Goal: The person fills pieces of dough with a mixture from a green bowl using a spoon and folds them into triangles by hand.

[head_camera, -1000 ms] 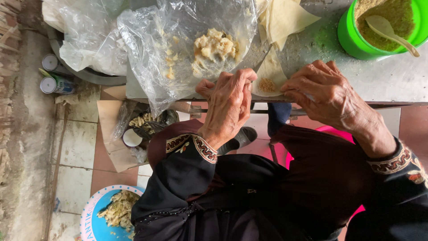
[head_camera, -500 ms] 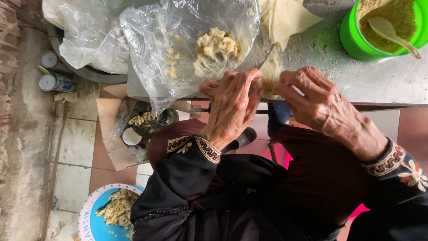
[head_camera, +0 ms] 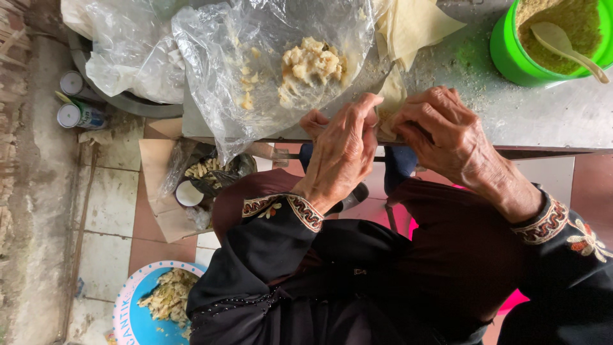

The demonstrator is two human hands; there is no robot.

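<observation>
Grey and dusted with crumbs, the metal table (head_camera: pixel 549 115) runs across the top of the view, with tiled floor below its edge. Far off to the left of the left hand, two small cans (head_camera: pixel 75 102) sit on the floor beside a wall, and down below them a blue plate (head_camera: pixel 131 319) holds pale scraps of food. Nearer to that hand, still on its left and lower, a piece of brown paper (head_camera: pixel 159 191) carries a dark bag of small pale pieces and a white cup. Just above and left of the left hand (head_camera: pixel 341 153) a clear plastic bag (head_camera: pixel 255 70) lies on the table with a lump of pale yellow filling (head_camera: pixel 311 64) inside it. The left hand is curled narrow, its fingertips pinched against a thin pale wrapper (head_camera: pixel 391 102) at the table's edge. The right hand (head_camera: pixel 440 131) meets it from the other side, fingers bent and closed on the same wrapper, so the sheet sits between the two hands and touches both; whether anything is folded inside it cannot be told. More pale sheets (head_camera: pixel 415 25) lie stacked just above the hands. Up and to the right of the right hand, well apart from it, stands a green bowl (head_camera: pixel 511 57) of greenish crumbs with a pale spoon (head_camera: pixel 565 45) resting in it. Both wrists wear black sleeves with embroidered cuffs.
</observation>
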